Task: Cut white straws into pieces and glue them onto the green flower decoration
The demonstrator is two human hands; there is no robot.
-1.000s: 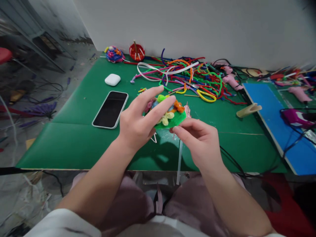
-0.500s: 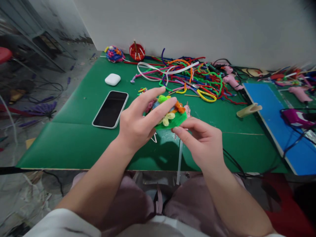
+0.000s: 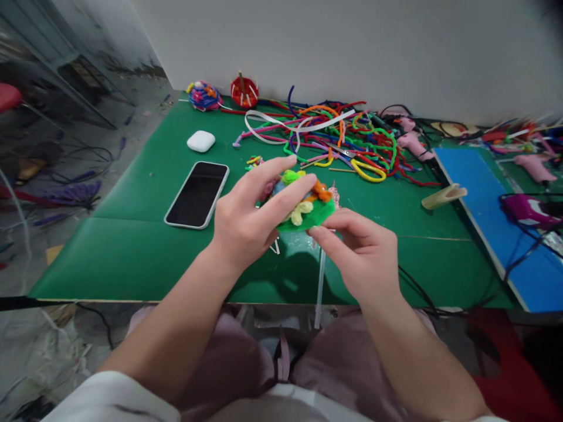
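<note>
Your left hand (image 3: 241, 225) still grasps the green pipe-cleaner disc (image 3: 313, 215) from above, held up just right of the phone (image 3: 197, 194). Your right hand (image 3: 360, 258) has moved a little closer and now pinches the disc's near edge.

The left grip (image 3: 246, 220) is covering the left half of the pipe-cleaner ornament (image 3: 308, 208). The right grip (image 3: 360, 258) is reaching under its green base, its hold staying unclear. The frame's right edge is cutting off the blue mat (image 3: 475, 193), and the pink tools (image 3: 532, 166) at upper right are blurring.
</note>
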